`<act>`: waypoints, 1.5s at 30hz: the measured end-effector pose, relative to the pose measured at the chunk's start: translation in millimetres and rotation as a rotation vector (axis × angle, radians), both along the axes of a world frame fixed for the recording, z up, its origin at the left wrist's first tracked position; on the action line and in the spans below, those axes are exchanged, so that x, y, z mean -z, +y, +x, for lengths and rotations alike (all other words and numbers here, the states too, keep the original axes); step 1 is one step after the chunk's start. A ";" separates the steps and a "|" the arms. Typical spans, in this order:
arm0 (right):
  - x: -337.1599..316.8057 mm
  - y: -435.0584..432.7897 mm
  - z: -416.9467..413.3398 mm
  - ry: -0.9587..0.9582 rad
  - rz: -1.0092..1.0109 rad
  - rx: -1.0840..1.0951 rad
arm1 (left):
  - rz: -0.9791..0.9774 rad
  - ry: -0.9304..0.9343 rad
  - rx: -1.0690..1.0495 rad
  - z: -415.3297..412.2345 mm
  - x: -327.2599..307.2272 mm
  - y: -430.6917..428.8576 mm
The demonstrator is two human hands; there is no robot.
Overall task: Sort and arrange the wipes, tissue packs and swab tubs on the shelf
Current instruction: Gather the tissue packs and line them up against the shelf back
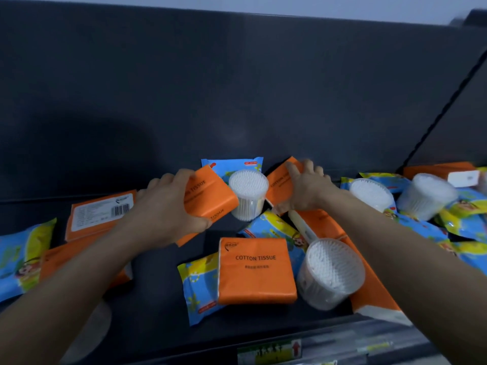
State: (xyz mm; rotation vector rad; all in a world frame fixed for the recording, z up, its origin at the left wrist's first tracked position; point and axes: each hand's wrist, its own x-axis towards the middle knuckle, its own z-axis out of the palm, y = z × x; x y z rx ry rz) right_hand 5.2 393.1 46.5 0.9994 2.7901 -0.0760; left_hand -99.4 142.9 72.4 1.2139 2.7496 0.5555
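Gripping one orange tissue pack (208, 196) by its near edge, the left hand (168, 206) lifts it tilted above the shelf (158, 299), while the right hand (305, 191) clasps a second orange pack (279, 183) near the back panel. A swab tub (247, 193) stands between them. These packs look light, soft and slightly slick in their film, so pinching across the narrow side should hold best; the tubs seem rigid but liable to roll.

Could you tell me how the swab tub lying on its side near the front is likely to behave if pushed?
The swab tub is round and tipped over, so it would probably roll. It looks like thin clear plastic full of swabs, so likely light and rigid.
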 end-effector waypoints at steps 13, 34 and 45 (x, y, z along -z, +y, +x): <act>1.9 38.1 -5.1 0.213 -0.227 -0.088 | 0.092 0.014 -0.123 39.9 -7.5 39.9; -52.5 135.1 156.6 0.875 -0.256 -0.008 | 0.196 0.041 0.032 144.2 -26.1 176.1; -57.4 167.7 288.2 1.000 -0.045 0.274 | 0.151 0.023 0.345 215.1 -37.5 258.1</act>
